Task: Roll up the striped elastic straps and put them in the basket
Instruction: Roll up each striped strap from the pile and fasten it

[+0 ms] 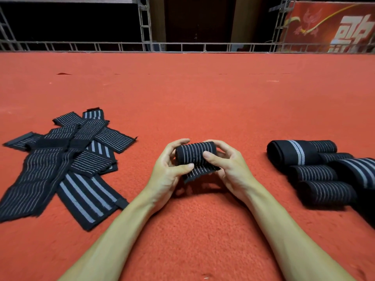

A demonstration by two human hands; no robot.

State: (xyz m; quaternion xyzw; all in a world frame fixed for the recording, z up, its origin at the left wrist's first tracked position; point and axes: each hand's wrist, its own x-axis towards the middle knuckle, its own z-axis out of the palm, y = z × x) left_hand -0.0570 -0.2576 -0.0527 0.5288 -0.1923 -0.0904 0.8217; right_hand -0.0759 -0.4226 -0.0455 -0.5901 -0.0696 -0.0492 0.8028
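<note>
Flat straps: the unrolled straps [67, 159], black with pale stripes, lie criss-crossed in a loose pile on the red carpet [203, 98], well apart from the hands.
Left hand: the left hand [168, 169] cups the near-left end of the roll. Its fingers [178, 141] curl over the top and the thumb presses the front.
Strap in hand: the half-rolled strap [194, 153] is held between both hands just above the carpet, stripes running around it. A short loose tail [199, 173] hangs out below, not yet wound in.
Right hand: the right hand [227, 167] grips the other end, with the thumb on the front face and the fingers wrapped behind.
Finished rolls: the rolled straps [316, 173] lie in a cluster on the carpet to the right, touching one another.
Basket: not in view.
Step in hand: most likely the last turns of rolling this strap.
Next move: it calls for winding the tail in snugly while keeping the edges aligned. The grip must hold so the elastic does not spring open, and the roll then goes with the others or into the basket.
</note>
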